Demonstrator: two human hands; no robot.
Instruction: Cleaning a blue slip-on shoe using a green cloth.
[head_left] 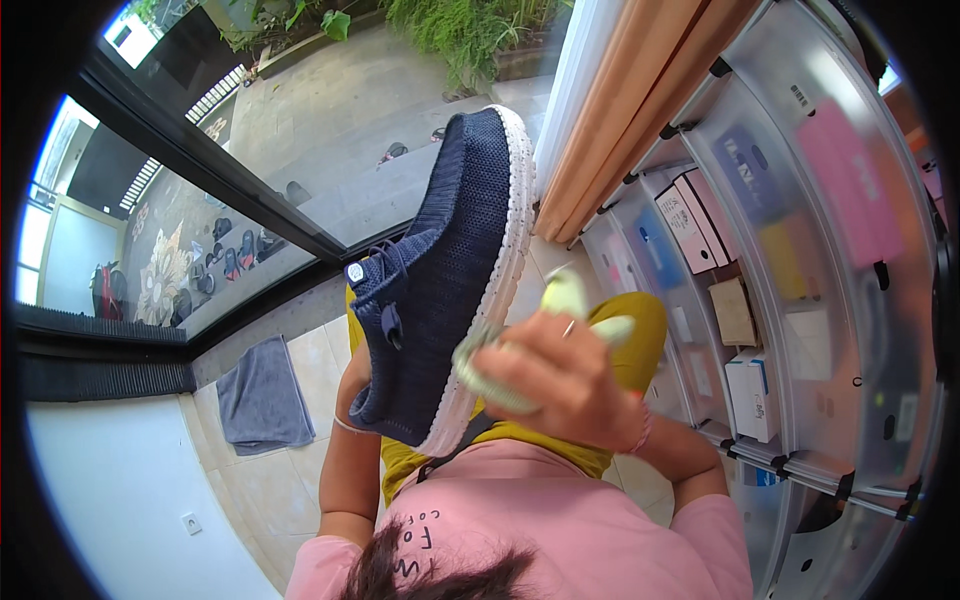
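A dark blue knit slip-on shoe [425, 290] with laces and a white speckled sole [510, 235] is held up in front of me, toe pointing away. My left hand [352, 388] supports it from the left; the shoe hides its fingers, and only the wrist and the edge of the hand show. In my right hand [565, 380], fingers closed, is a bunched pale green cloth [480, 370]. The cloth touches the sole's right side near the heel, and its loose ends stick up above my knuckles. A ring shows on one finger.
Clear-fronted storage boxes [800, 250] are stacked along the right, beside an orange curtain [620, 110]. A grey towel [265, 395] lies on the tiled floor at left. Beyond the dark-framed glass door [215, 150], several shoes [235, 255] stand outside.
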